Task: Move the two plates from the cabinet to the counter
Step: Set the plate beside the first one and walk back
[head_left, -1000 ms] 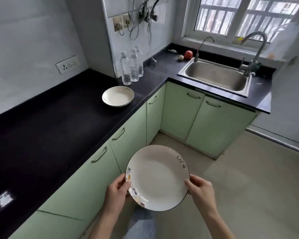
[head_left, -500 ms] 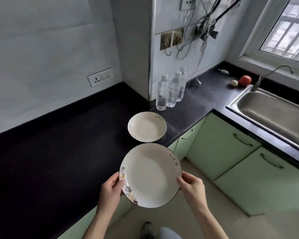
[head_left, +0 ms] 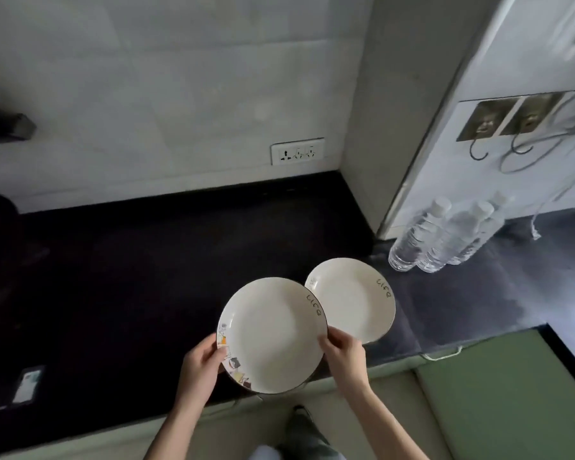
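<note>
A white plate (head_left: 271, 335) with a dark rim, the word "life" and small pictures on its edge hangs over the front of the black counter (head_left: 130, 277). My left hand (head_left: 201, 366) grips its left rim and my right hand (head_left: 344, 356) grips its right rim. A second, matching white plate (head_left: 356, 298) lies flat on the counter just behind and to the right; the held plate covers its near left edge. I cannot tell whether the held plate touches the counter.
Three clear water bottles (head_left: 442, 237) stand on the counter right of the plates, beside a wall corner. A socket (head_left: 297, 151) sits on the back wall. A phone (head_left: 27, 385) lies at the counter's front left. Green cabinet fronts (head_left: 498, 393) run below.
I have stepped to the counter and turned left. The held plate has moved forward from over the floor to over the counter's front edge, next to the plate lying there.
</note>
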